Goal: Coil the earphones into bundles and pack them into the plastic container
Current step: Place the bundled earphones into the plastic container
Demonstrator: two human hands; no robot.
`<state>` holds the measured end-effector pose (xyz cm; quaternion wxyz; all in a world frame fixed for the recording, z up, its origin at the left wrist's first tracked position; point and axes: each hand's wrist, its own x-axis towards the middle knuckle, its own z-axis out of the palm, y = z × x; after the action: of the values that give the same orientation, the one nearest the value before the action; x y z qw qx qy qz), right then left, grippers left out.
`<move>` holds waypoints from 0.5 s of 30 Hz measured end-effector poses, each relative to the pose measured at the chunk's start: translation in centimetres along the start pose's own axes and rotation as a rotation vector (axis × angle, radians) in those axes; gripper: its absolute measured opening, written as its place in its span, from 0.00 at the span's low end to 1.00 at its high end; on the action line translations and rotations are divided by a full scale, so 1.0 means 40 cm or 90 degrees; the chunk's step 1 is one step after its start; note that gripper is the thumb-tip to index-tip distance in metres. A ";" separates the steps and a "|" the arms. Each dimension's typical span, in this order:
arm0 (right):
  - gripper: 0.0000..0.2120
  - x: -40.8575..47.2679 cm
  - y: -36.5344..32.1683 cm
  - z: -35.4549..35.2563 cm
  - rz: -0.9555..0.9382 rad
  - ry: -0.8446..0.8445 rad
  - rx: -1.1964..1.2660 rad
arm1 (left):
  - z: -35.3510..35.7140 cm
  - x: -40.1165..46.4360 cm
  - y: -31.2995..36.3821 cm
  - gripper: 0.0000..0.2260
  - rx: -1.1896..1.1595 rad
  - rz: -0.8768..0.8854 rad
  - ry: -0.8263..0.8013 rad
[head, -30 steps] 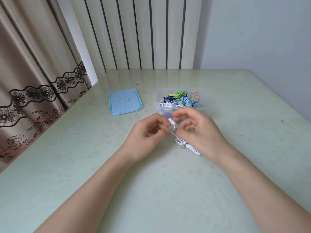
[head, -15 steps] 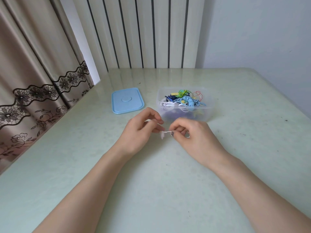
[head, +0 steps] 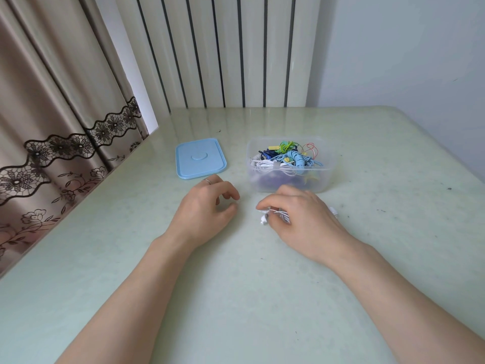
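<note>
My right hand grips a small bundle of white earphones just above the table. An earbud pokes out at its left side and another white bit shows past its right edge. My left hand rests on the table to the left, fingers loosely curled and holding nothing. It wears a ring. Just behind my right hand stands the clear plastic container, holding several coiled earphones in blue, green, white and dark colours.
The container's light blue lid lies flat to the left of it. A pale green table carries everything. A curtain hangs past its left edge and a ribbed radiator stands behind it.
My left hand has let go of the white earphones and drawn away to the left. My right hand now holds the bundle alone, lower and slightly to the right.
</note>
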<state>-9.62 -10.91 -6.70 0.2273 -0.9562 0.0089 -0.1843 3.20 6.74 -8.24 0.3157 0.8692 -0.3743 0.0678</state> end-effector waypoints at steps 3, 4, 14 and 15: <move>0.08 -0.001 -0.003 -0.002 -0.002 -0.012 -0.005 | 0.001 0.002 0.003 0.06 0.012 0.019 -0.001; 0.07 -0.001 -0.004 -0.003 -0.004 -0.016 -0.007 | 0.001 0.002 0.004 0.06 0.012 0.026 -0.001; 0.05 0.000 0.009 0.003 -0.006 -0.010 -0.028 | 0.007 -0.008 0.054 0.05 -0.259 0.006 -0.029; 0.05 0.001 0.011 0.005 -0.008 0.001 -0.018 | 0.008 -0.008 0.057 0.04 -0.285 -0.001 -0.033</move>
<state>-9.47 -11.22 -7.03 0.2126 -0.9592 0.0060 -0.1862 1.35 5.56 -7.49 0.4909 0.7792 -0.3877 -0.0394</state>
